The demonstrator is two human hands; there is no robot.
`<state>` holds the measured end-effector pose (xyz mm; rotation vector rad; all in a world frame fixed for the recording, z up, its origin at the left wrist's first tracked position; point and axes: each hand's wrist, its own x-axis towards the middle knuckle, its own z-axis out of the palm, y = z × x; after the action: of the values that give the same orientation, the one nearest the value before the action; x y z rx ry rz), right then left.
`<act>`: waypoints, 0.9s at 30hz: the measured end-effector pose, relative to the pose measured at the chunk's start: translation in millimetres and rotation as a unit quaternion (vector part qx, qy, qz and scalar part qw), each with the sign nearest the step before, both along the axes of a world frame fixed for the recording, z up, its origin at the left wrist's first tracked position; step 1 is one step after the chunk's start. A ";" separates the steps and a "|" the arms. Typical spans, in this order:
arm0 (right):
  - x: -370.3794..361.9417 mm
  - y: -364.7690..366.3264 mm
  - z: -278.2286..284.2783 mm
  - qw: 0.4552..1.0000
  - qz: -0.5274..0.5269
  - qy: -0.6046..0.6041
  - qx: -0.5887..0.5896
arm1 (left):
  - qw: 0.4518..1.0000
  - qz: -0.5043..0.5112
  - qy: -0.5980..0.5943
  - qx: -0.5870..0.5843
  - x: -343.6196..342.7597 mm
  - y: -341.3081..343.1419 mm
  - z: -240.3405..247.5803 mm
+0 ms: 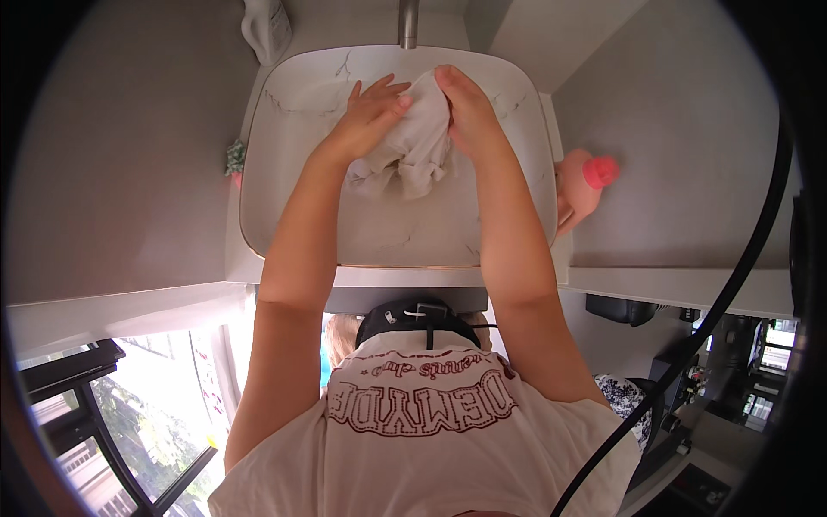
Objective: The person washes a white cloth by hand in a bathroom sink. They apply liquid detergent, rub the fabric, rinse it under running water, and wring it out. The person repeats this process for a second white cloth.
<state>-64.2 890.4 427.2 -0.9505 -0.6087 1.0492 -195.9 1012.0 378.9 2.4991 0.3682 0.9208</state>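
A wet-looking white cloth (422, 129) hangs bunched in the white, grey-veined washbasin (405, 246), its lower folds spread toward the basin's middle. With its fingers wrapped round the cloth's upper right edge, my right hand (468, 108) holds it up below the faucet (408, 24). My left hand (370, 119) is on the cloth's left side, fingers spread apart and thumb touching the fabric. The cloth's kind, garment or towel, I cannot tell. Part of my right fingers is hidden behind it.
A pink bottle with a red cap (600, 171) stands right of the basin. Behind the basin's left corner is a white jug (266, 33). A small green plant (235, 158) sits by the left rim. A black cable (741, 267) runs along the right.
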 end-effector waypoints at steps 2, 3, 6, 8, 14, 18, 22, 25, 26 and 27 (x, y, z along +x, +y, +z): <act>2.6 0.3 -5.5 0.999 -0.034 -0.005 0.009 | 0.958 -0.032 0.021 -0.283 0.4 -5.2 8.2; 10.6 5.1 -17.2 0.998 -0.051 -0.038 0.016 | 0.892 -0.039 0.040 -0.448 0.2 -8.5 12.6; 10.4 6.9 -23.1 0.970 -0.114 -0.209 -0.049 | 0.845 -0.058 -0.110 -0.520 5.1 -23.3 18.6; 0.9 10.3 -22.2 0.932 -0.131 -0.323 -0.102 | 0.833 -0.052 -0.175 -0.523 12.1 -19.9 4.7; -56.8 14.7 -24.0 0.737 -0.147 -0.658 0.054 | 0.628 0.044 -0.208 -0.749 24.2 -19.7 -9.2; -36.5 25.3 -19.4 0.719 -0.220 -0.653 -0.090 | 0.674 0.035 -0.141 -0.724 23.4 -42.0 13.3; -49.3 16.5 -16.2 0.713 -0.207 -0.664 -0.085 | 0.659 0.007 -0.136 -0.739 24.8 -39.2 6.7; -62.8 18.4 -12.8 0.707 -0.172 -0.685 -0.048 | 0.619 -0.040 -0.190 -0.761 32.9 -15.9 -25.9; -55.5 20.7 -17.2 0.713 -0.183 -0.674 -0.057 | 0.638 -0.006 -0.162 -0.753 28.0 -25.3 -6.4; -47.5 22.5 -20.4 0.720 -0.193 -0.664 -0.066 | 0.656 0.028 -0.134 -0.742 26.1 -31.2 7.6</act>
<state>-111.7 912.9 406.9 -1.8354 -1.4178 -0.1629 -169.8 980.9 386.5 0.8050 0.7012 0.5250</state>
